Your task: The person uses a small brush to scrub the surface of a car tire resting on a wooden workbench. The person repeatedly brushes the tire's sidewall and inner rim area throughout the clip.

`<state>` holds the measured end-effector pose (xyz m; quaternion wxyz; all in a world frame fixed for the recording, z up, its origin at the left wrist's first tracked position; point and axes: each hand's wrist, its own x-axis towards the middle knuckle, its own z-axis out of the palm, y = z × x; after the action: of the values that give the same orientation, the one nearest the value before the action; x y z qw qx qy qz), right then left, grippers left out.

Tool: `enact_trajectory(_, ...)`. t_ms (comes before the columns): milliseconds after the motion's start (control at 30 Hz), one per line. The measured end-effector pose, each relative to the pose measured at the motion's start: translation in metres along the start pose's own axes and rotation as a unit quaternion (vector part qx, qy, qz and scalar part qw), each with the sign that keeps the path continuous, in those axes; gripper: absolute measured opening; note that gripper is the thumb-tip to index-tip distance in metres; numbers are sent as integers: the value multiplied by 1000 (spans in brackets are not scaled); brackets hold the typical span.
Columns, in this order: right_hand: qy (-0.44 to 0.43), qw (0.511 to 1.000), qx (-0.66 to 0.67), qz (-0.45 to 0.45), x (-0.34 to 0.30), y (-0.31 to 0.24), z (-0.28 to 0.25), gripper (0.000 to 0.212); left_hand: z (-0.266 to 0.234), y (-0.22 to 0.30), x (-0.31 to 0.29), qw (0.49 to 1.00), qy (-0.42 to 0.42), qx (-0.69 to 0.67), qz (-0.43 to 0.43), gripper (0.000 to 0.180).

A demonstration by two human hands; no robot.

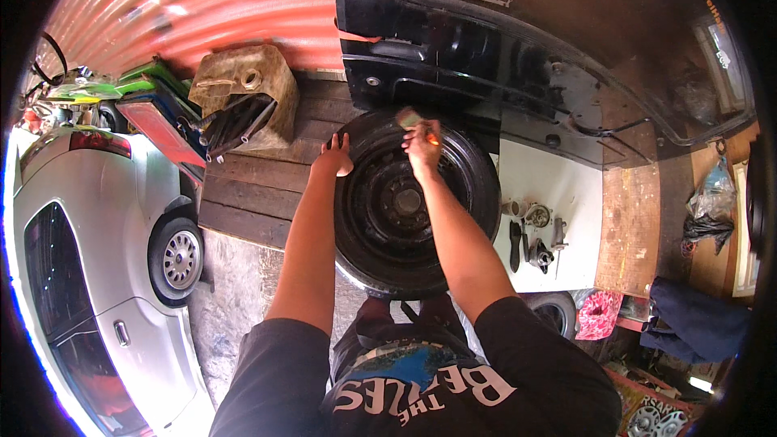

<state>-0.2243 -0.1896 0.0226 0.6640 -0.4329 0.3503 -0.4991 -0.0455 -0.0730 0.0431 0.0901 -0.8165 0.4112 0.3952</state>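
A black car tire (356, 231) on a dark steel wheel (384, 222) lies in front of me, its hub facing up. My right hand (422, 150) is closed around a paintbrush (408, 119) with some orange showing at its handle. The bristle end points away from me, over the tire's far edge. On the tire's left side rests my left hand (333, 158), its fingers apart and no tool in it. The palm side of that hand and its exact contact with the rubber are hidden.
Wooden planks (251, 190) bear a stained plastic jerrycan (271, 85) with dark tools in its cut-open side. Right of the tire, a white surface (558, 170) holds small metal parts (537, 215). A black vehicle panel (461, 57) stands behind; a silver car (105, 218) is at left.
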Motion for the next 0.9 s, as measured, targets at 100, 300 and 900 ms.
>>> enact_trajectory(100, -66, 989, -57, 122, -44, 16, 25, 21, -2, -2, 0, 1000, -23, 11, -18, 89)
enact_trajectory(300, -230, 946, -85, 213, -77, 12, 5, 14, -6, -16, 4, 999, -22, 19, 44, 83)
enact_trajectory(900, -204, 963, -52, 169, -96, 18, 15, 17, -13, -21, 13, 998, -24, 10, 54, 72)
